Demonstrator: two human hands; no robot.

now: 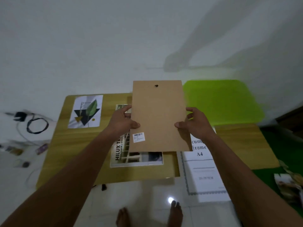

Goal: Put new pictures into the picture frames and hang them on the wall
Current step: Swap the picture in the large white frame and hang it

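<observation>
Both hands hold a brown backing board upright in the air above the low wooden table, its plain back turned toward the camera. The left hand grips the board's left edge at about mid-height, thumb pressed flat on the near face and the other fingers wrapped round behind. The right hand mirrors it on the right edge, thumb on the near face and fingers curled over the edge. A dark hanging hole sits near the top edge and a white barcode sticker near the lower left corner. The motion blur leaves it unclear whether a frame is attached on the far side. On the table lie a leaf print to the left, a picture lettered HILUX partly hidden under the board, and a white A4 sheet to the right.
</observation>
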